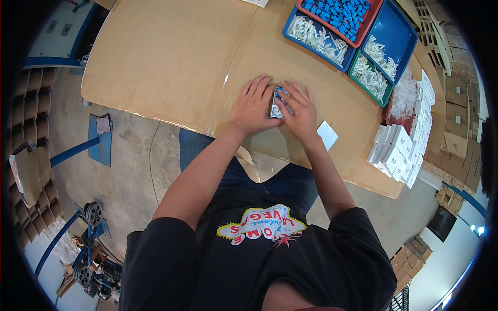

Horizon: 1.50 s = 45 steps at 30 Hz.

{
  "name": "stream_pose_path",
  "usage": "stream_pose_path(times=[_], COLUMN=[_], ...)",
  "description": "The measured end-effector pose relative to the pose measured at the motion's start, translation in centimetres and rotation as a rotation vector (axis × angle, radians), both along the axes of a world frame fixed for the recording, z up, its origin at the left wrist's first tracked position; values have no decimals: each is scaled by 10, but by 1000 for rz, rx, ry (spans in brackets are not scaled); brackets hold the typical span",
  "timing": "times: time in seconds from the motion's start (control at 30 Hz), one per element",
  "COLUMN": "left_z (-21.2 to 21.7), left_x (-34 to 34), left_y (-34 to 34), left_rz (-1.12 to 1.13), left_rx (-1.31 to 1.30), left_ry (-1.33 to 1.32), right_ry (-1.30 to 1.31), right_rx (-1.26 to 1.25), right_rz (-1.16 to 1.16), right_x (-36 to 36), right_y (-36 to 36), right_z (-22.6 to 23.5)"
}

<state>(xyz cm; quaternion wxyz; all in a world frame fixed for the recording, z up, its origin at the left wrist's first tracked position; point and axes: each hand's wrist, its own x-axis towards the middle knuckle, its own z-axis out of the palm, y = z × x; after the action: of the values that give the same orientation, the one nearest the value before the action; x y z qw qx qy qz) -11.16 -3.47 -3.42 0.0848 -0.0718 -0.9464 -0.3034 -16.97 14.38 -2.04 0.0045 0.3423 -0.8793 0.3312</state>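
A small open box (277, 110) lies on the cardboard-covered table between my hands, with blue and whitish pieces inside. My left hand (253, 108) is against its left side, the thumb along the near edge. From the right, my right hand (301, 113) closes over the box, its fingers reaching onto the pieces and hiding part of them. Both hands grip the box. Beside my right wrist lies a flat white card or lid (327, 136), touched by neither hand.
Far right, a red tray (358, 39) of blue pieces overlaps blue trays (381, 31) and a green tray (357, 78) with white pieces. Stacked white boxes (397, 147) and clear plastic bags (403, 98) stand at right. The table's near edge (171, 123) runs before my body.
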Motion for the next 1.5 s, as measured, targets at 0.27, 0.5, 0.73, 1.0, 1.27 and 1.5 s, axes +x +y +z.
stream_pose_path(times=[0.27,0.5,0.73,1.0,1.27,1.5], left_z=[-1,4,2,33,85,79], left_x=[0,-2,1,40,75,79], left_y=[3,4,5,56,67,63], left_rz=[-17,0,-48,-73,-133,-169], left_rx=[13,-5,6,1239,2027,2215], left_ry=[15,54,67,-299,-712,-938], right_ry=[86,-303,-562,-466,-896,-1241], right_rx=[160,319,32,-703,-1581,-1856], right_rz=[-79,-969,-916,-695,-591,-215], right_x=[14,70,86,101,111,114], right_y=[4,110,133,137,143,115], right_z=[35,47,15,61,100,117])
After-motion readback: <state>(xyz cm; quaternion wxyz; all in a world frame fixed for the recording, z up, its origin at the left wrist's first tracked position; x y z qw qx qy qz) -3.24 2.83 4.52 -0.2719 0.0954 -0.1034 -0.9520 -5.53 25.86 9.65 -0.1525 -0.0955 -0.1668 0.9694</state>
